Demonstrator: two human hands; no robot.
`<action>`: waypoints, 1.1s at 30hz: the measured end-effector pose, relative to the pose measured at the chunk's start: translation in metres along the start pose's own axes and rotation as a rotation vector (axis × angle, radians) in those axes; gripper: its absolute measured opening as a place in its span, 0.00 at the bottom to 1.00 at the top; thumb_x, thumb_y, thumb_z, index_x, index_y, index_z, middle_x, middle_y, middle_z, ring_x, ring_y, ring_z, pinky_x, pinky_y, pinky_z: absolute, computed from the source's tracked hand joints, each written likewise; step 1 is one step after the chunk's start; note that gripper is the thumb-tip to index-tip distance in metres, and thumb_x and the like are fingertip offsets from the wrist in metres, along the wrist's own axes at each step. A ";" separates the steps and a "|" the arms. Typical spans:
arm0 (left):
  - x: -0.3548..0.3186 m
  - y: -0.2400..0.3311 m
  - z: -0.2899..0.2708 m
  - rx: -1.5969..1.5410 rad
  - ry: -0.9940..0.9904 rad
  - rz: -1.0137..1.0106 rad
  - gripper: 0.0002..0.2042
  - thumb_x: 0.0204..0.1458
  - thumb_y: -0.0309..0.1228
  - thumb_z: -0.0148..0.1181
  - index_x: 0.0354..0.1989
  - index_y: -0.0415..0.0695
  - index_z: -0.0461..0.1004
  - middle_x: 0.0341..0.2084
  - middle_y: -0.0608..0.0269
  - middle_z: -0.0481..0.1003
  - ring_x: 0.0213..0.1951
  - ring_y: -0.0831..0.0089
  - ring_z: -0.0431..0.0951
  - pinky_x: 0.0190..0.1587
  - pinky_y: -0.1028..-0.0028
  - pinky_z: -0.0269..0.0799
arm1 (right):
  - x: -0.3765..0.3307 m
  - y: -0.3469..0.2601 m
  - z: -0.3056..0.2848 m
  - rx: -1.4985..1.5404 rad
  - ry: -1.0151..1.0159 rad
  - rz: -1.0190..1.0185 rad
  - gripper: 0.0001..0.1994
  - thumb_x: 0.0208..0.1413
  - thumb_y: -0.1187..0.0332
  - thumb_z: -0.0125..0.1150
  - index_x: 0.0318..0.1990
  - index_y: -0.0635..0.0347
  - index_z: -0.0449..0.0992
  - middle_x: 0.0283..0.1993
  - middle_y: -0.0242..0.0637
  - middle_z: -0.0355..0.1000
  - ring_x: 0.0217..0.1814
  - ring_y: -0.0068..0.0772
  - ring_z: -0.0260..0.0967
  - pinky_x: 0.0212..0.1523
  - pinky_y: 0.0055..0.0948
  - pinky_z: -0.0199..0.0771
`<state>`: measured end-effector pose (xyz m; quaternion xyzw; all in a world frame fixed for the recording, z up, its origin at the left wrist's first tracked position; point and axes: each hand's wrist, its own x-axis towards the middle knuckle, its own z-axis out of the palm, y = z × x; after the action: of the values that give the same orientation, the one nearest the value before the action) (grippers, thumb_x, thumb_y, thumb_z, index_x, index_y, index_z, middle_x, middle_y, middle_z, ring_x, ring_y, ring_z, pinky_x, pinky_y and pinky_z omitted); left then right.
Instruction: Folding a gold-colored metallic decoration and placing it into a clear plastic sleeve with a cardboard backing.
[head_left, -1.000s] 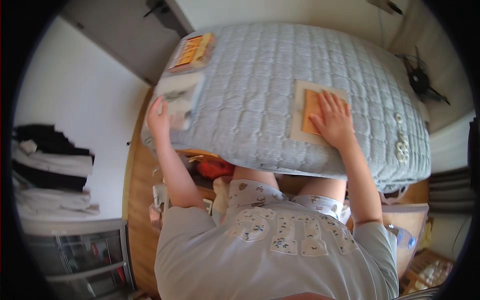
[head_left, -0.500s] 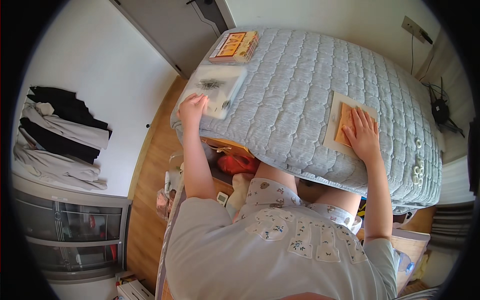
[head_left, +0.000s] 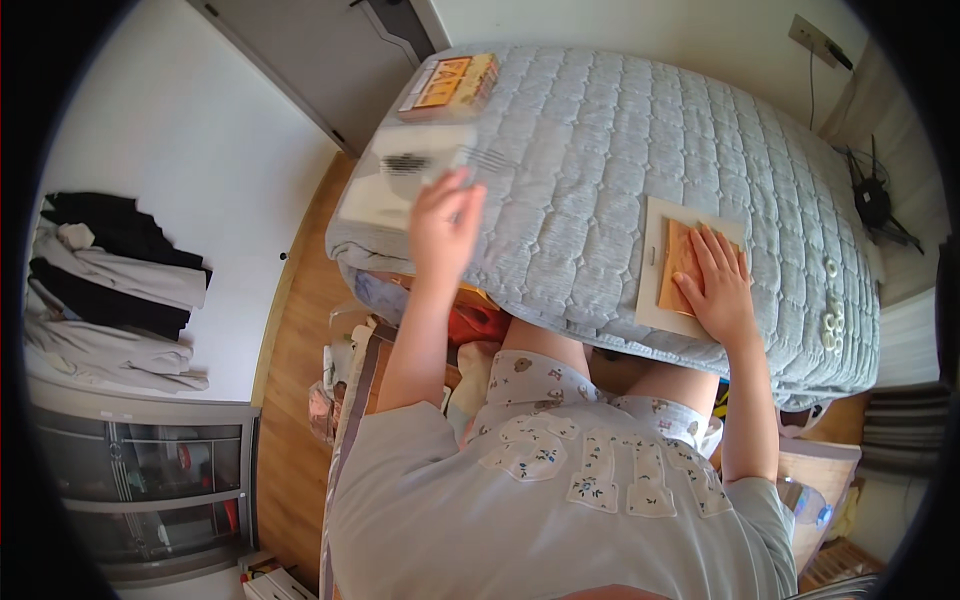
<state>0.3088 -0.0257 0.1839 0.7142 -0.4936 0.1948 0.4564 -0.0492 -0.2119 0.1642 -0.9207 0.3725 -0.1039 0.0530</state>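
Note:
My left hand [head_left: 447, 228] is raised over the near left of the mattress, its fingers pinched on a clear plastic bag [head_left: 520, 160]. The bag is see-through and smeared by motion, with dark printed lines near its left part. Behind that hand lies a pile of clear plastic bags [head_left: 378, 195] with a black printed patch. My right hand [head_left: 722, 290] lies flat, fingers spread, on an orange printed card or packet [head_left: 672, 268]. Under it is a larger pale beige sheet [head_left: 652, 232] with a small slot at its left side.
A stack of orange printed packs [head_left: 450, 85] sits at the mattress's far left corner. Several pale rings [head_left: 831, 325] lie at the right side of the grey quilted mattress [head_left: 590, 130]. A black device with cables [head_left: 873, 200] is beyond the right edge. Clothes [head_left: 120, 270] hang at left.
My left hand has moved right from the pile, drawing a clear plastic bag with it. My right hand stays flat on the orange card. The whole view has shifted slightly.

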 end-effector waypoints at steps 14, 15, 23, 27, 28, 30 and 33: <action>-0.026 0.107 0.051 0.276 -0.742 0.075 0.20 0.59 0.43 0.62 0.58 0.51 0.78 0.58 0.56 0.72 0.56 0.55 0.74 0.57 0.53 0.67 | 0.003 -0.004 0.011 -0.006 0.060 0.042 0.35 0.65 0.44 0.52 0.74 0.50 0.60 0.78 0.39 0.56 0.82 0.47 0.45 0.79 0.55 0.39; -0.024 0.101 0.058 0.275 -0.744 0.076 0.20 0.59 0.43 0.62 0.58 0.51 0.78 0.58 0.56 0.72 0.56 0.55 0.74 0.57 0.53 0.67 | 0.006 -0.004 0.012 -0.014 0.072 0.050 0.35 0.65 0.43 0.52 0.74 0.50 0.60 0.78 0.39 0.56 0.82 0.47 0.45 0.79 0.55 0.40; -0.035 0.099 0.069 0.181 -0.747 0.193 0.22 0.58 0.46 0.63 0.59 0.53 0.77 0.61 0.57 0.70 0.60 0.57 0.70 0.59 0.55 0.65 | 0.031 0.005 0.020 -0.040 0.125 0.184 0.36 0.65 0.40 0.51 0.74 0.48 0.61 0.78 0.38 0.56 0.82 0.45 0.47 0.79 0.56 0.40; -0.044 0.103 0.079 0.249 -0.643 0.083 0.24 0.58 0.48 0.62 0.60 0.51 0.76 0.62 0.55 0.70 0.60 0.55 0.70 0.60 0.55 0.65 | 0.037 0.005 0.026 -0.014 0.198 0.236 0.37 0.63 0.39 0.52 0.71 0.53 0.65 0.76 0.37 0.58 0.81 0.45 0.48 0.77 0.58 0.44; -0.048 0.100 0.084 0.256 -0.589 0.102 0.26 0.58 0.50 0.61 0.61 0.50 0.75 0.63 0.53 0.69 0.62 0.53 0.69 0.61 0.53 0.64 | 0.039 0.005 0.027 -0.015 0.198 0.233 0.37 0.63 0.39 0.52 0.71 0.53 0.65 0.76 0.37 0.58 0.81 0.45 0.48 0.77 0.58 0.44; -0.052 0.097 0.091 0.260 -0.540 0.119 0.27 0.58 0.51 0.61 0.62 0.49 0.74 0.64 0.51 0.69 0.63 0.51 0.68 0.63 0.51 0.63 | 0.040 0.001 0.027 -0.004 0.204 0.289 0.37 0.63 0.38 0.52 0.72 0.54 0.65 0.76 0.38 0.59 0.81 0.45 0.48 0.77 0.58 0.45; -0.051 0.099 0.101 0.217 -0.585 0.100 0.28 0.62 0.50 0.56 0.67 0.51 0.70 0.70 0.47 0.62 0.71 0.46 0.59 0.70 0.45 0.54 | 0.042 0.000 0.029 -0.030 0.208 0.305 0.37 0.63 0.38 0.51 0.72 0.53 0.64 0.76 0.38 0.58 0.81 0.45 0.49 0.77 0.58 0.45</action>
<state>0.1821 -0.0936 0.1411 0.7593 -0.6148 0.0548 0.2061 -0.0126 -0.2404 0.1429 -0.8386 0.5126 -0.1838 0.0156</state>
